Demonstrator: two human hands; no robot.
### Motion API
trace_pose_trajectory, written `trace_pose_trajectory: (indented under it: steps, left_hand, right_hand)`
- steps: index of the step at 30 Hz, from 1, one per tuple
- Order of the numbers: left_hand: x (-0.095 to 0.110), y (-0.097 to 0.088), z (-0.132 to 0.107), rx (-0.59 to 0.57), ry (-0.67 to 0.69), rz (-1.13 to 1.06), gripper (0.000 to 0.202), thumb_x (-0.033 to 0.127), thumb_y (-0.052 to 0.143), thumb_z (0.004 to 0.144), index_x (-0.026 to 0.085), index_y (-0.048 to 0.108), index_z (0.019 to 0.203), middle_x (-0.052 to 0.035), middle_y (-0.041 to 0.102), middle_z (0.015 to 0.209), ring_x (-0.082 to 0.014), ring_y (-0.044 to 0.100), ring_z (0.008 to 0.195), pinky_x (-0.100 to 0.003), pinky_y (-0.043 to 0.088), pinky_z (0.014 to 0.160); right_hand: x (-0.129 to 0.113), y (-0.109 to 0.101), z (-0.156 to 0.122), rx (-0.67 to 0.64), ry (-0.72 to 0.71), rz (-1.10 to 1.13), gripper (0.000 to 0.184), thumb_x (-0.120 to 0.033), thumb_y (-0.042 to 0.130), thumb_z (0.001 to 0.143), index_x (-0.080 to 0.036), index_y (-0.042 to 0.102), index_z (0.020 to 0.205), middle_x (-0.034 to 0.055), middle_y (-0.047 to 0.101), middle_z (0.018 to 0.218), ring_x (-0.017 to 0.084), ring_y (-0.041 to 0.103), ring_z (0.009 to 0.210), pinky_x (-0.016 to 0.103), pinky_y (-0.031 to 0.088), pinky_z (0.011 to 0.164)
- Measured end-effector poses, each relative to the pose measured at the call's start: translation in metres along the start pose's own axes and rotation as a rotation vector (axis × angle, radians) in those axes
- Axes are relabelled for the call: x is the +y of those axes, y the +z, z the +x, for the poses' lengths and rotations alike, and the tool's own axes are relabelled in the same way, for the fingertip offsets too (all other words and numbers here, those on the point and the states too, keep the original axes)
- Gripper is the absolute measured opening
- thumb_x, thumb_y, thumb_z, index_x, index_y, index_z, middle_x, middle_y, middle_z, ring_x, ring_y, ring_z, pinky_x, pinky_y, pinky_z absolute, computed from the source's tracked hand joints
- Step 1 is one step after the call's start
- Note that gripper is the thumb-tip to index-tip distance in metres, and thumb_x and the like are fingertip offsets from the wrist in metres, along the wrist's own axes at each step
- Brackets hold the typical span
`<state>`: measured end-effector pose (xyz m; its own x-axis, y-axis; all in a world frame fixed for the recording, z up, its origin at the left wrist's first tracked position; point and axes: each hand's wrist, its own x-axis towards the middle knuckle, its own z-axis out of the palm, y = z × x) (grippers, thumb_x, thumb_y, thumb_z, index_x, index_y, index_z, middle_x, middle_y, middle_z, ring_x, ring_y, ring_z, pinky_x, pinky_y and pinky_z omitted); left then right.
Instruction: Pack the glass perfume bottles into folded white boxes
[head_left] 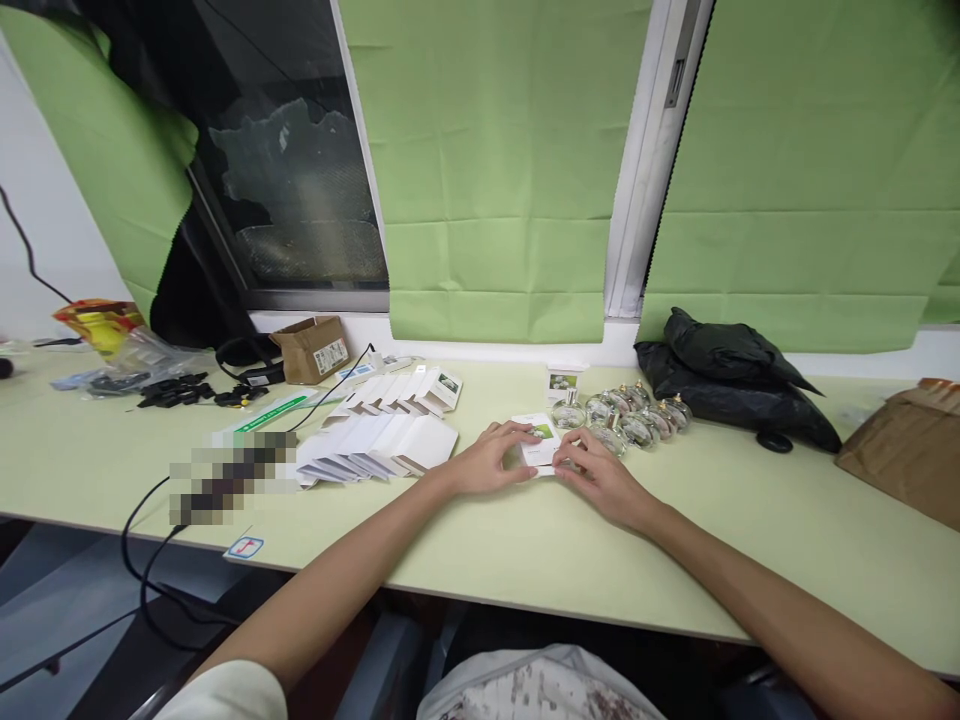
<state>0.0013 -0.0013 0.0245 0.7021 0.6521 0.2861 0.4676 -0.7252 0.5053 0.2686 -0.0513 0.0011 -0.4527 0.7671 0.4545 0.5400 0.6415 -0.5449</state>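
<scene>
Here, white box point(540, 456), long axis forward, in the grip of half-curled hands point(491, 462).

Head cam, from where I stand: worn just behind near edge of the table point(525, 545), facing fwd & down twd far edge & green curtains point(510, 180). L hand point(496, 458) & R hand point(598, 474) fairly close, just below mid-frame; curtains well beyond, up top.
</scene>
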Motion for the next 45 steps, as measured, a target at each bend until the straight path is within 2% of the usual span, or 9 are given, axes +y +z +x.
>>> trace_pose_trajectory:
  steps: [3, 7, 10, 16, 20, 27, 38, 45]
  left_hand:
    - [-0.001, 0.000, -0.001, 0.006, -0.025, -0.005, 0.056, 0.058, 0.066, 0.094, 0.032, 0.062, 0.143, -0.0109, 0.049, 0.157, -0.0327, 0.042, 0.145, -0.054, 0.031, 0.121]
    - [-0.005, 0.000, 0.000, 0.002, -0.040, -0.009, 0.054, 0.059, 0.066, 0.094, 0.031, 0.064, 0.140, -0.0100, 0.050, 0.156, -0.0335, 0.042, 0.144, -0.053, 0.034, 0.119]
    - [-0.009, 0.001, 0.000, 0.015, -0.033, -0.004, 0.049, 0.057, 0.064, 0.096, 0.031, 0.066, 0.138, -0.0086, 0.050, 0.156, -0.0325, 0.043, 0.144, -0.052, 0.034, 0.119]
    - [-0.010, 0.003, 0.000, 0.030, -0.024, -0.003, 0.048, 0.055, 0.063, 0.097, 0.032, 0.065, 0.139, -0.0080, 0.051, 0.156, -0.0324, 0.043, 0.145, -0.052, 0.034, 0.119]
    - [-0.006, 0.000, -0.001, 0.017, -0.027, -0.030, 0.054, 0.057, 0.070, 0.091, 0.033, 0.064, 0.140, -0.0086, 0.050, 0.156, -0.0338, 0.043, 0.144, -0.053, 0.035, 0.118]
    - [-0.005, -0.003, 0.000, -0.009, -0.020, -0.055, 0.064, 0.056, 0.078, 0.085, 0.034, 0.062, 0.143, -0.0103, 0.048, 0.157, -0.0355, 0.040, 0.147, -0.056, 0.032, 0.121]
    - [-0.004, -0.005, -0.001, -0.011, -0.044, -0.059, 0.073, 0.061, 0.079, 0.082, 0.034, 0.059, 0.146, -0.0103, 0.046, 0.159, -0.0362, 0.038, 0.149, -0.056, 0.032, 0.122]
    - [-0.014, -0.002, 0.001, 0.020, -0.017, -0.029, 0.056, 0.059, 0.071, 0.090, 0.032, 0.066, 0.139, -0.0089, 0.052, 0.156, -0.0319, 0.042, 0.147, -0.053, 0.031, 0.123]
  right_hand:
    - [0.003, 0.000, -0.001, 0.017, -0.028, -0.031, 0.015, -0.036, 0.055, 0.103, -0.028, 0.067, 0.110, 0.0096, 0.053, 0.125, 0.024, 0.059, 0.102, 0.038, 0.052, 0.084]
    - [0.007, 0.003, 0.000, 0.072, -0.084, -0.096, 0.011, -0.031, 0.055, 0.103, -0.026, 0.065, 0.107, 0.0110, 0.054, 0.130, 0.028, 0.056, 0.121, 0.044, 0.049, 0.099]
    - [0.011, 0.004, 0.001, 0.085, -0.087, -0.097, 0.009, -0.027, 0.053, 0.103, -0.025, 0.062, 0.105, 0.0109, 0.054, 0.135, 0.027, 0.055, 0.127, 0.046, 0.048, 0.105]
    - [0.014, 0.004, 0.001, 0.081, -0.120, -0.103, 0.011, -0.024, 0.051, 0.104, -0.025, 0.062, 0.106, 0.0107, 0.056, 0.134, 0.026, 0.060, 0.122, 0.045, 0.050, 0.103]
    - [0.015, 0.003, 0.001, 0.079, -0.155, -0.118, 0.013, -0.024, 0.053, 0.104, -0.026, 0.064, 0.110, 0.0112, 0.056, 0.135, 0.026, 0.059, 0.124, 0.043, 0.051, 0.102]
    - [0.013, 0.002, 0.000, 0.054, -0.193, -0.144, 0.014, -0.023, 0.054, 0.104, -0.025, 0.067, 0.104, 0.0104, 0.060, 0.127, 0.025, 0.060, 0.115, 0.041, 0.051, 0.097]
    - [0.010, 0.003, -0.001, 0.031, -0.221, -0.176, 0.012, -0.019, 0.052, 0.104, -0.023, 0.062, 0.099, 0.0095, 0.061, 0.119, 0.025, 0.058, 0.111, 0.041, 0.048, 0.095]
    - [0.005, 0.004, 0.000, 0.051, -0.182, -0.179, 0.013, -0.020, 0.049, 0.105, -0.023, 0.060, 0.100, 0.0097, 0.060, 0.118, 0.025, 0.058, 0.110, 0.041, 0.049, 0.093]
